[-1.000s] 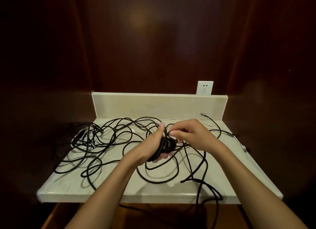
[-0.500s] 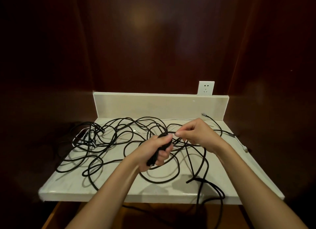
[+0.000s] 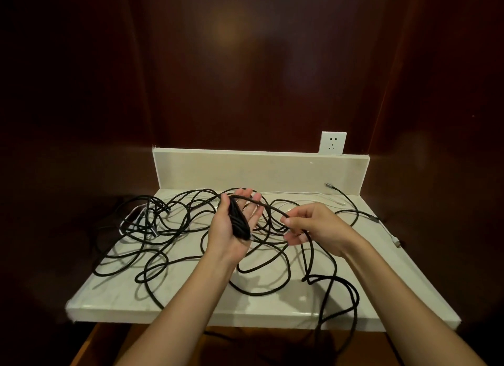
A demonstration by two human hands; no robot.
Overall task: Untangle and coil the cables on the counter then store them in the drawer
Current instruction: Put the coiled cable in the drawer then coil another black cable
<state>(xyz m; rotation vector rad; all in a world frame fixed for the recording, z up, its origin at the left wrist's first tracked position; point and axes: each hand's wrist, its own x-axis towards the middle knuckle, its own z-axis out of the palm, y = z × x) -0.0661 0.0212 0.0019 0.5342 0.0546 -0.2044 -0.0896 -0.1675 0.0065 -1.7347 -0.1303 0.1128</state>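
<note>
In the head view, the left hand [image 3: 234, 223] was turned palm up above the counter [image 3: 191, 292], fingers spread and nearly straight, with a small black coil [image 3: 239, 223] lying across the palm, the thumb at its near side. From the coil a strand [image 3: 268, 204] ran right to the right hand [image 3: 313, 223], which pinched it between thumb and curled fingers. Below that hand the cable dropped to the counter and trailed over the counter's front edge. Most of the cables [image 3: 169, 223] lay in a loose tangle on the counter, thickest at its left side; a pale cable [image 3: 300, 193] ran along the back of the counter, under the socket [image 3: 333, 143]. No drawer was plainly in view.

The step in hand looked like winding another turn. To do it well, the right hand should feed slack evenly, lay each loop the same size over the palm, and stop to free any crossing before pulling, since a tug would likely tighten the knots.
</note>
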